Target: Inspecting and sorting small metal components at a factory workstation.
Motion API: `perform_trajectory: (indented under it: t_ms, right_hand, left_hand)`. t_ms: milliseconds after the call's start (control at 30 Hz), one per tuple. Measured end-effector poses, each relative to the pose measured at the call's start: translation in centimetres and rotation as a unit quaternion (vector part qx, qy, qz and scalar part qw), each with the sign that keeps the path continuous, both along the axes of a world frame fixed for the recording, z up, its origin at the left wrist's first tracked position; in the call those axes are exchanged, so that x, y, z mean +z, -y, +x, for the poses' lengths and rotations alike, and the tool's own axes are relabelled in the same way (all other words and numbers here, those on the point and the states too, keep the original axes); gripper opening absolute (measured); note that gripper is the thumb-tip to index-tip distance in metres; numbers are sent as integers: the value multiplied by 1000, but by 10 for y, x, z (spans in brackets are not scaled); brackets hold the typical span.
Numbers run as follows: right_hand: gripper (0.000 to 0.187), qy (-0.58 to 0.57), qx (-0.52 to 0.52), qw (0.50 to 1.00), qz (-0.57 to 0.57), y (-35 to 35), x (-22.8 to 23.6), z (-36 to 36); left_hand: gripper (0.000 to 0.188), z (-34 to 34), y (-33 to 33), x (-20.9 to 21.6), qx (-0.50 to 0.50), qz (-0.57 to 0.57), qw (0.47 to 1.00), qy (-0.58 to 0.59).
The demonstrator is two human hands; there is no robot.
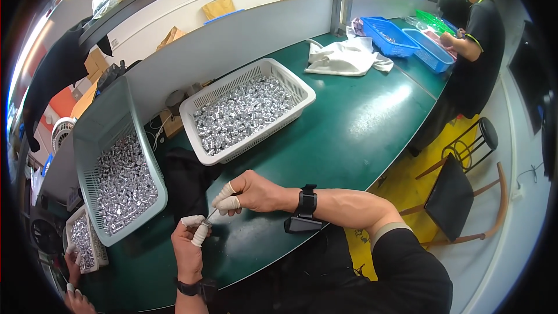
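My left hand (188, 251) is closed on a small silvery metal part (207, 222), pinched between thumb and fingers in white finger cots. Over it, my right hand (256, 192), also in finger cots, grips a thin metal tool (214, 213). The tool's tip meets the part; its exact kind is too small to tell. Both hands are above the green tabletop (250, 256). Beyond them stands a white basket (264, 134) full of small silvery metal pieces. To the left, a pale grey-green bin (104, 117) holds more such pieces.
A black cloth (189, 177) lies between bin and basket. At the far left, another person's hands (77, 301) are by a small basket (100, 251). White cloth (346, 58) and blue baskets (389, 36) sit farther back, near a standing person (479, 40). A chair (450, 197) stands right.
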State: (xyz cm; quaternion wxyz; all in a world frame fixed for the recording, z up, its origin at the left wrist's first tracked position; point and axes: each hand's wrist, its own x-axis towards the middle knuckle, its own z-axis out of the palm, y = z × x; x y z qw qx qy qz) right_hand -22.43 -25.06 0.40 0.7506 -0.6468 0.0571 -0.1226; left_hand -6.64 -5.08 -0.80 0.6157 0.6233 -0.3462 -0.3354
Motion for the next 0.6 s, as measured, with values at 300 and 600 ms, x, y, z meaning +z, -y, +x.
perform_trajectory:
  t_ms: [300,600]
  right_hand:
    - [24,95,0,993,-71,-8,-8,5]
    - [31,44,33,998,-8,-7,-1,0]
  left_hand:
    - [19,-3,-1,0,1,-2,1000,22]
    - [20,-4,-2,2,-11,-14,1000,17]
